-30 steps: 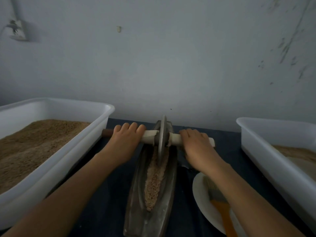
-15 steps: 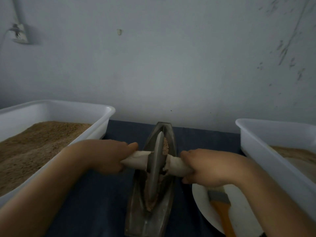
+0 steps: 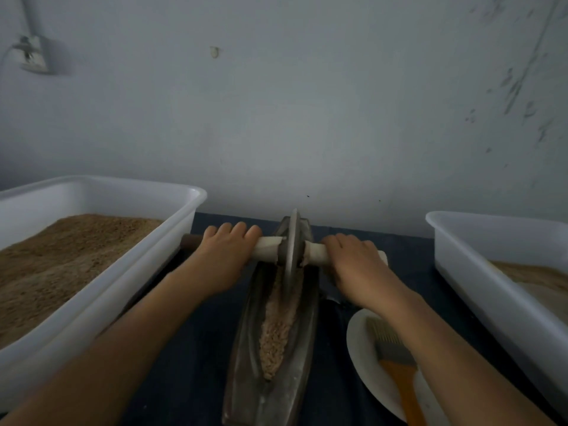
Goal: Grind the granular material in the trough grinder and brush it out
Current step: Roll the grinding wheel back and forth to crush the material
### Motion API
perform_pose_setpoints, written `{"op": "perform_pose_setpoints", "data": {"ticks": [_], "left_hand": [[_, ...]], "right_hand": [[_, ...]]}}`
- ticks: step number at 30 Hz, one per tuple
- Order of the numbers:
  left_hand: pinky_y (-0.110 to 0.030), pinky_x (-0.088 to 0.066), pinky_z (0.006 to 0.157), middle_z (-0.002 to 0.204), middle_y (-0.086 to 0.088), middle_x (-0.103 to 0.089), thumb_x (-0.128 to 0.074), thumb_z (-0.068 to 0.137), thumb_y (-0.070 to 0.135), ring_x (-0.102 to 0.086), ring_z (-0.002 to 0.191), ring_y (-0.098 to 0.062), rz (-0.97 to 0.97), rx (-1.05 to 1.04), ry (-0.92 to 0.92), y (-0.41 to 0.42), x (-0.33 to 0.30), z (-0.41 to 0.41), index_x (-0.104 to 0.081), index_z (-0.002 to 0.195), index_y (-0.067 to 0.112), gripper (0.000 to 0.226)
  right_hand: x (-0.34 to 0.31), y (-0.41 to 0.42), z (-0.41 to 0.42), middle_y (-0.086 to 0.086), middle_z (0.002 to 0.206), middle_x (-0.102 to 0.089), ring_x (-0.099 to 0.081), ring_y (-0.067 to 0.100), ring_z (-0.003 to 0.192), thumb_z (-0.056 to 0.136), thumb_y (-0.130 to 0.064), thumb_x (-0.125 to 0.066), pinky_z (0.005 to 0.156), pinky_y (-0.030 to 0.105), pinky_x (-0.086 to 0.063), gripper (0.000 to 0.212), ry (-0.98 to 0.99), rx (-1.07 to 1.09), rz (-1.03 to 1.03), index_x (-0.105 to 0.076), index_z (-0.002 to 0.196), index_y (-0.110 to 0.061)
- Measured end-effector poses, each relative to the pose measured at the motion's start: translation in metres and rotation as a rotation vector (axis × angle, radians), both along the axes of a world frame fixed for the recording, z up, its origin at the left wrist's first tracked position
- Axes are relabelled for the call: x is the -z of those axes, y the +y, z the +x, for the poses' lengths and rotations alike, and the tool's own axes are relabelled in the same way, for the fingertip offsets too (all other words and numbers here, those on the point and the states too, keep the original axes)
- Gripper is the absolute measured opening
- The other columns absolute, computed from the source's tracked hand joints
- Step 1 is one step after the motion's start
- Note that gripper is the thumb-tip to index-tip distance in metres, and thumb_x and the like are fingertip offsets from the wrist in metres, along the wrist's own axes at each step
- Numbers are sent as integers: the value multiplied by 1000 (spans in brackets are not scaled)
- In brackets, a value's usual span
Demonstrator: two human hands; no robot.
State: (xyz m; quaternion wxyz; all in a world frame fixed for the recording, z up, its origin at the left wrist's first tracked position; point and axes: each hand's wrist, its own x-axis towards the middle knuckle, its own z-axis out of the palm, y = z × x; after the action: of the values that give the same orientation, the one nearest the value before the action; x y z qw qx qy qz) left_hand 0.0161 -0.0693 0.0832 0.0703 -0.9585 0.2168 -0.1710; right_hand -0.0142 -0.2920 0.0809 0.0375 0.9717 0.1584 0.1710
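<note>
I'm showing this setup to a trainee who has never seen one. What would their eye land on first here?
Most striking is the metal grinding wheel at the far end of the boat-shaped trough grinder in the middle, with the left hand and right hand gripping its wooden axle on either side. A strip of granular material lies along the trough. A large white tub of brown grain fills the left side.

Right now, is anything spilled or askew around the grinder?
Nothing stands out. The granules lie inside the trough, the wheel stands upright in it, and the brush rests on its plate.
</note>
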Motion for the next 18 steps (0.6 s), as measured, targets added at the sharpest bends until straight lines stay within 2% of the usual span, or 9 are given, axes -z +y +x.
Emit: {"op": "perform_pose_setpoints", "data": {"ticks": [2, 5, 8, 11, 13, 15, 17, 18], "left_hand": [[-33, -33, 95, 120, 2, -44, -54, 90, 22, -45, 109, -18, -35, 15, -79, -1, 5, 2, -32, 126, 25, 43], [-33, -34, 95, 121, 2, -45, -52, 91, 24, -46, 110, -17, -60, 43, -26, 4, 4, 0, -32, 125, 25, 39], [-33, -35, 97, 124, 2, -45, -50, 93, 30, -46, 113, -17, -15, 56, 137, 11, -4, -10, -29, 128, 24, 41], [-30, -39, 96, 122, 4, -48, -53, 93, 29, -49, 109, -13, 32, 72, 344, 13, -21, -27, -30, 127, 26, 41], [-27, -41, 90, 111, 6, -50, -55, 92, 26, -51, 100, -10, 44, 82, 517, 16, -33, -36, -32, 120, 28, 35], [-20, -39, 77, 94, 11, -47, -55, 92, 24, -48, 85, -4, 52, 112, 658, 21, -41, -42, -31, 104, 33, 28], [-17, -35, 68, 85, 14, -45, -55, 92, 24, -46, 77, -1, 44, 127, 723, 25, -46, -44, -30, 96, 34, 27], [-18, -36, 69, 86, 14, -46, -55, 92, 23, -47, 78, -2, 33, 131, 729, 25, -46, -45, -31, 96, 34, 27]], "right_hand": [[2, 1, 1, 3, 117, -49, -44, 21, 104, 84, -13, -56, 80, 32, -29, 42, -30, 7, -10, -44, 124, -16], [-2, 5, -5, 4, 115, -48, -44, 22, 103, 85, -13, -55, 79, 33, -29, 39, -6, 9, -41, -43, 122, -14], [-11, 11, -18, 6, 113, -49, -45, 22, 101, 90, -17, -51, 72, 31, -24, 28, 107, -1, -80, -42, 116, -13], [-26, 15, -35, 6, 116, -49, -48, 22, 103, 94, -21, -49, 73, 28, -27, 25, 292, -16, -75, -42, 117, -11], [-37, 16, -46, 5, 117, -50, -49, 19, 101, 95, -26, -51, 74, 27, -32, 29, 415, -34, -61, -42, 118, -12], [-45, 16, -56, 4, 115, -50, -47, 15, 94, 94, -29, -53, 72, 25, -34, 30, 508, -67, -67, -44, 118, -13], [-49, 16, -61, 4, 111, -51, -45, 13, 89, 94, -30, -53, 69, 25, -35, 28, 540, -91, -70, -45, 115, -12], [-49, 16, -62, 5, 110, -51, -45, 13, 88, 94, -30, -52, 67, 25, -35, 27, 542, -94, -63, -44, 114, -12]]}}
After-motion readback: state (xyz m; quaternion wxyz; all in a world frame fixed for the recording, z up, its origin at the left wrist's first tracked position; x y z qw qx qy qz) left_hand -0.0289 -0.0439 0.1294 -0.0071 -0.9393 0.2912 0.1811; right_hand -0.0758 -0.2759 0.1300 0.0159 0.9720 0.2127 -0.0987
